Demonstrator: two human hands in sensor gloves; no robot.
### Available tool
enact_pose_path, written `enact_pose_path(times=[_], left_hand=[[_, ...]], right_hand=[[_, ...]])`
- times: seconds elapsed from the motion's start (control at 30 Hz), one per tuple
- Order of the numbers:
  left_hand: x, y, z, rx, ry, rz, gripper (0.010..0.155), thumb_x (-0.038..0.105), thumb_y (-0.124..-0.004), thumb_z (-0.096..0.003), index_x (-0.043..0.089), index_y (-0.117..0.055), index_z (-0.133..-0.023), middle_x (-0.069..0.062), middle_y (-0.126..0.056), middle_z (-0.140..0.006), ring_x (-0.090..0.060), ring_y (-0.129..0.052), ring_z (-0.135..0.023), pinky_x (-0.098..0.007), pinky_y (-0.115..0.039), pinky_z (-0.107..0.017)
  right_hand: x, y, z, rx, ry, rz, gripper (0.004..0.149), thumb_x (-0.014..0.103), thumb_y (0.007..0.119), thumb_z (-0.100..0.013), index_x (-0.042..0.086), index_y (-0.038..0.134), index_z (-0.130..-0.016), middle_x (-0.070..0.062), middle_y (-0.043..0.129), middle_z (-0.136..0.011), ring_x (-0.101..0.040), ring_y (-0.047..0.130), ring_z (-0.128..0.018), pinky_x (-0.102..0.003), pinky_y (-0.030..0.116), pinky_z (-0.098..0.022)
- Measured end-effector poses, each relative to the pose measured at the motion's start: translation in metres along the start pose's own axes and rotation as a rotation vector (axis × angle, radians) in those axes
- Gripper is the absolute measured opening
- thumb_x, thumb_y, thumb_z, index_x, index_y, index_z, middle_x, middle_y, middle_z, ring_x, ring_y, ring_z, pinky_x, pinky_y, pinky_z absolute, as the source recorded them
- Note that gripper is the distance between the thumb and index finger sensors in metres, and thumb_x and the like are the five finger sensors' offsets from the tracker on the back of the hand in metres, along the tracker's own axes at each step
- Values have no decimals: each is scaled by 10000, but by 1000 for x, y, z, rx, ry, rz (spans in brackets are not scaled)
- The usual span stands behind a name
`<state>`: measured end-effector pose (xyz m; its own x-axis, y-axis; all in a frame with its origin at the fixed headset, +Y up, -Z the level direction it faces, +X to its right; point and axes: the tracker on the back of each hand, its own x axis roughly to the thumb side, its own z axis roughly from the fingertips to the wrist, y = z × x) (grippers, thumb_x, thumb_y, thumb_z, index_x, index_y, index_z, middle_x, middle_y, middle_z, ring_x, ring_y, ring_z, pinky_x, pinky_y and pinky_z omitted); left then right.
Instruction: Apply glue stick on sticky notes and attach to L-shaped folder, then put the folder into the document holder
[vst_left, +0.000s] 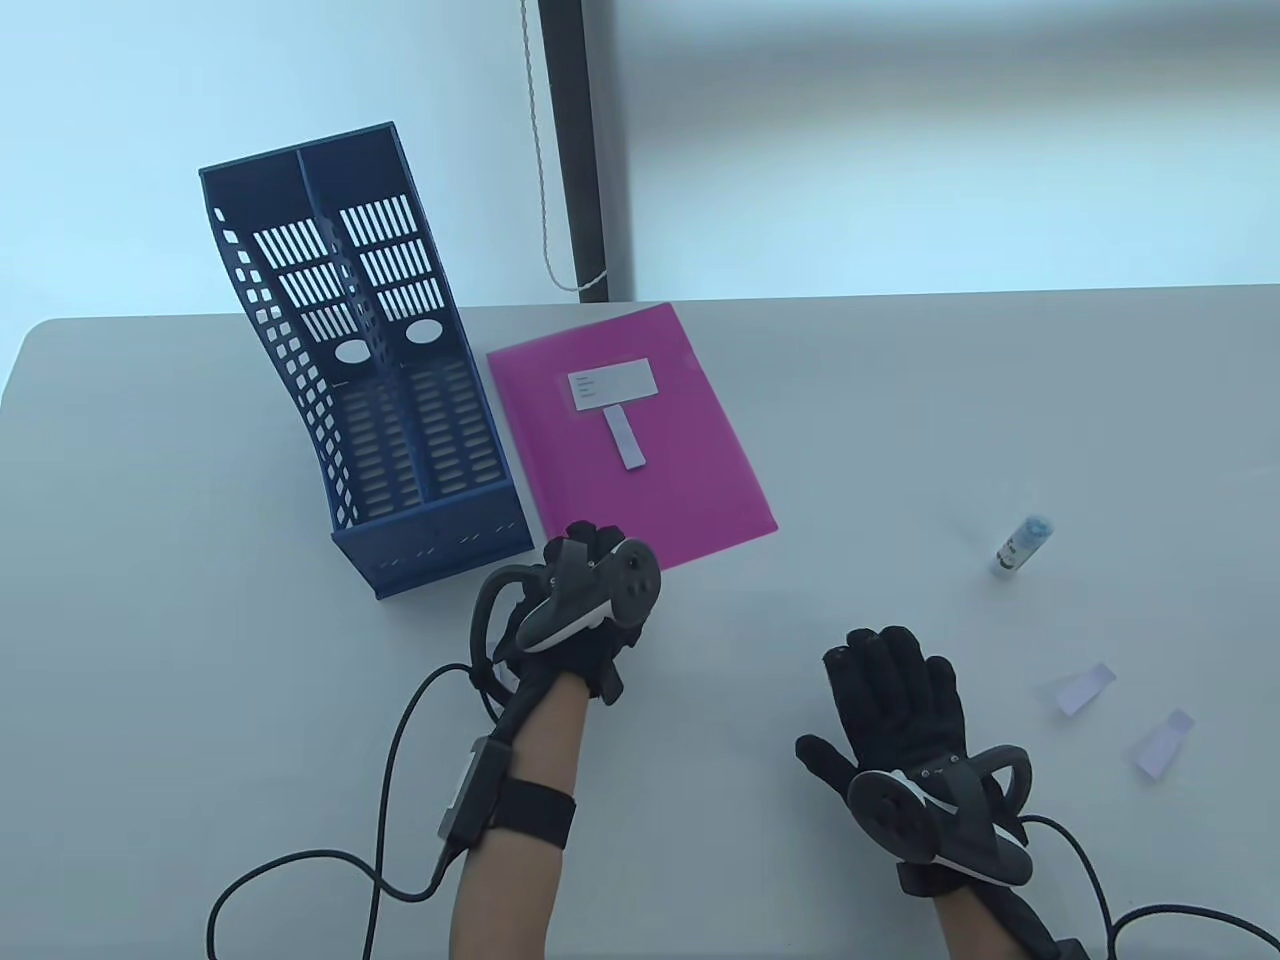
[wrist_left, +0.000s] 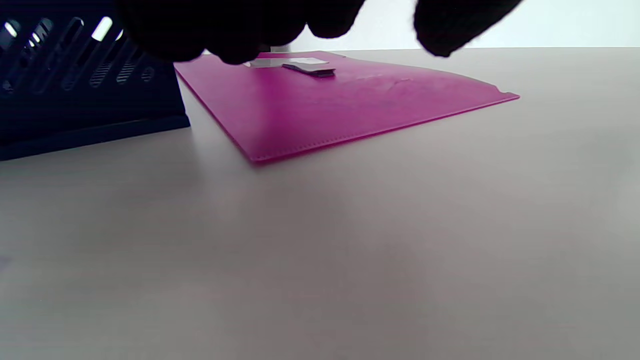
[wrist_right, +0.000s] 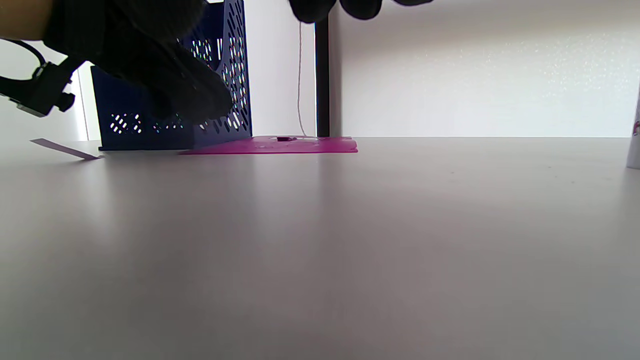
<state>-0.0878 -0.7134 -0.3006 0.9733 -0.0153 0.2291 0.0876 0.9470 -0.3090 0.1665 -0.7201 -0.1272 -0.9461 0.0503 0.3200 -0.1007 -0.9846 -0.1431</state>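
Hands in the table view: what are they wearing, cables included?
Both the left hand and right hand wear black gloves, each with a dark grey, white-trimmed tracker and ring on its back. Forearms are bare; the left has a black wrist strap. Black cables trail from both.

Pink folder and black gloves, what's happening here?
A person in gloves is sticking notes onto the pink folder. One note already lies on it. The left hand is at the folder's near corner, by the blue holder. The right hand rests open on the table, holding nothing. The glue stick and two loose notes lie off to its right. The folder isn't in the holder yet.
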Motion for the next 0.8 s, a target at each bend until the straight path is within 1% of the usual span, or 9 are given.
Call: enact_pose_path(times=[0.07, 0.13, 0.2, 0.4, 0.5, 0.57, 0.63, 0.73, 0.8], left_hand=[[2, -1, -14, -30, 31, -1, 704, 394, -652, -606, 0, -415, -1138, -319, -477, -1158, -513, -622, -1019, -627, -651, -646], [7, -5, -27, -85, 76, -66, 704, 387, -659, -608, 6, -397, -1139, -311, -466, -1161, -499, -620, -1024, -614, -657, -646], [10, -10, -34, -126, 75, -88, 719, 390, -661, -608, 8, -370, -1143, -313, -440, -1165, -498, -604, -1034, -611, -654, -654], [8, -17, -45, -113, 131, -70, 724, 375, -667, -607, -15, -356, -1132, -327, -486, -1137, -500, -641, -989, -572, -682, -627], [8, -19, -42, -103, 118, -88, 716, 379, -670, -601, -1, -374, -1130, -304, -505, -1138, -483, -652, -991, -566, -685, -631], [7, -17, -36, -114, 94, -82, 739, 386, -717, -585, 6, -386, -1126, -274, -542, -1132, -442, -678, -993, -539, -709, -624], [9, -19, -27, -133, 60, -80, 758, 392, -740, -576, 19, -381, -1129, -262, -535, -1140, -434, -668, -1005, -538, -708, -626], [19, -25, -6, -156, -9, -153, 792, 423, -748, -567, 20, -372, -1137, -262, -534, -1146, -429, -679, -1006, -526, -714, -627], [26, -29, 9, -140, -53, -179, 782, 419, -747, -571, 26, -381, -1139, -258, -547, -1147, -420, -698, -997, -521, -713, -630]], right_hand=[[0, -2, 0, -4, -7, -14, 821, 554, 631, -614, 49, 325, -1183, -270, 346, -1236, -533, 312, -1130, -711, 338, -723], [0, -4, 1, -9, -16, -34, 820, 555, 630, -615, 50, 325, -1184, -269, 345, -1237, -532, 313, -1131, -710, 338, -724], [1, -6, 2, -17, -23, -48, 820, 554, 631, -616, 50, 324, -1185, -266, 344, -1239, -532, 312, -1131, -709, 338, -725], [5, -9, 3, -28, -45, -59, 819, 555, 629, -616, 54, 323, -1186, -266, 347, -1239, -530, 314, -1133, -707, 340, -728], [4, -8, 4, -33, -42, -65, 819, 555, 628, -617, 52, 322, -1187, -265, 346, -1240, -531, 314, -1133, -706, 341, -728], [3, -8, 4, -35, -38, -73, 818, 554, 628, -617, 52, 323, -1186, -268, 350, -1238, -533, 317, -1131, -706, 342, -728], [2, -8, 4, -37, -36, -74, 816, 554, 626, -618, 52, 323, -1186, -267, 350, -1238, -531, 317, -1131, -705, 344, -727], [1, -10, 5, -51, -31, -82, 815, 554, 626, -618, 53, 324, -1186, -267, 349, -1238, -532, 319, -1131, -705, 346, -728], [-1, -11, 5, -64, -21, -82, 816, 553, 626, -618, 51, 324, -1185, -268, 352, -1237, -533, 322, -1130, -704, 349, -727]])
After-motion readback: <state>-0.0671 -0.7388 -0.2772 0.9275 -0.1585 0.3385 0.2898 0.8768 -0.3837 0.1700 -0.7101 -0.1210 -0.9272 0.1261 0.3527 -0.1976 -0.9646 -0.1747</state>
